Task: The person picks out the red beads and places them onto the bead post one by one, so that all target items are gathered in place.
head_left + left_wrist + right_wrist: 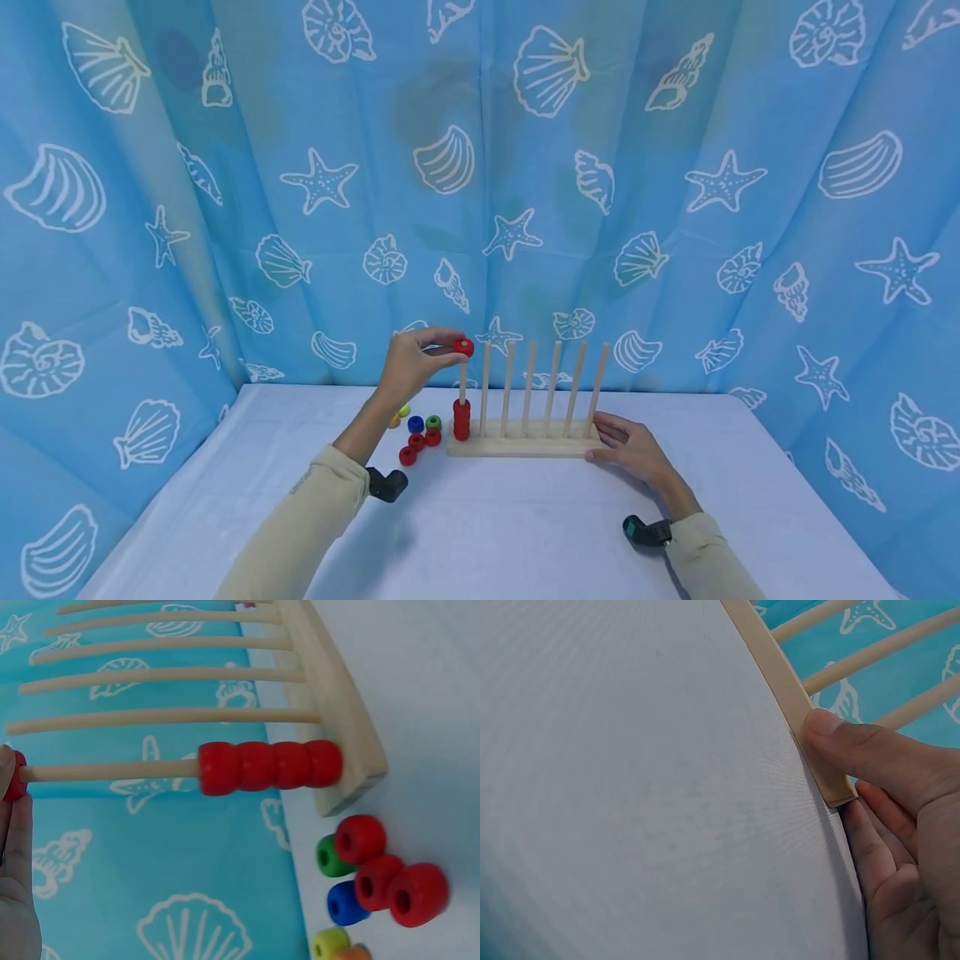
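My left hand (pixel 411 362) pinches a red bead (pixel 464 347) at the top of the leftmost peg of a wooden peg rack (pixel 517 448). In the left wrist view the peg's tip meets that bead (pixel 18 777). Lower on the same peg sits a stack of red beads (pixel 271 766), down against the base. My right hand (pixel 628 450) grips the right end of the base. Its thumb (pixel 840 735) lies on the base's front side, with the other fingers around the end. The remaining pegs carry no beads.
Left of the rack lie several loose beads: red (pixel 408 456), blue (pixel 416 425), green (pixel 433 422), yellow (pixel 405 410) and orange (pixel 393 422). They rest on a white-covered table (pixel 480 533). A blue shell-patterned curtain (pixel 480 183) hangs behind and at both sides.
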Available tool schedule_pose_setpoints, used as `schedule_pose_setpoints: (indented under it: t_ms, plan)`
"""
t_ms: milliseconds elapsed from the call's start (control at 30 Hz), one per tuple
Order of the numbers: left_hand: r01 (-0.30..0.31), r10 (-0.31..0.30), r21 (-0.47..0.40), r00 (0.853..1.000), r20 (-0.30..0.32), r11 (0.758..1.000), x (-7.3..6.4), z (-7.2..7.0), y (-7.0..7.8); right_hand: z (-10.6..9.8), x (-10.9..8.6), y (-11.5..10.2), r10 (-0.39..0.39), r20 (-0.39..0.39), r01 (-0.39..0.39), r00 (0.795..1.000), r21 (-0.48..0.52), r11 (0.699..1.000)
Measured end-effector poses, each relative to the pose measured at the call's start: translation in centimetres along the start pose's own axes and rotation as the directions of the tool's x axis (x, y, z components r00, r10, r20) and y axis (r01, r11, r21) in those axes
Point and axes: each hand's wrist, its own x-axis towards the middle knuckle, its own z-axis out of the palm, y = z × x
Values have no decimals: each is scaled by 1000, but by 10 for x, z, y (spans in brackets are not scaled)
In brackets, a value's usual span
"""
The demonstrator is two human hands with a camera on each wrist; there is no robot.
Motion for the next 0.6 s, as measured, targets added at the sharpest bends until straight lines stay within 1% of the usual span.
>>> schedule_pose_setpoints:
  t_ms: [100, 200, 267, 333, 433, 600]
  plan:
    - [40, -40, -16, 999, -1, 999, -5, 3, -4, 0, 0, 1, -6, 1, 6, 1000, 3, 1000]
    - [66, -66, -34, 998, -4, 997, -10, 5, -9, 0, 1, 2, -15, 4, 15, 1000, 0, 1000]
    - [74, -74, -40, 997, -7, 996, -12, 7, -13, 0, 1, 3, -21, 6, 21, 1000, -1, 1000]
    - [68, -68, -39, 998, -10, 997, -15, 9, -17, 0, 0, 2, -25, 5, 25, 1000, 1, 1000]
    - [72, -72, -46, 997, -4, 996, -18, 11, -26, 0, 0, 1, -19, 4, 19, 1000, 4, 1000]
    - [99, -99, -42, 995, 2, 994, -24, 16, -38, 0, 0, 1, -13, 6, 13, 1000, 7, 1000]
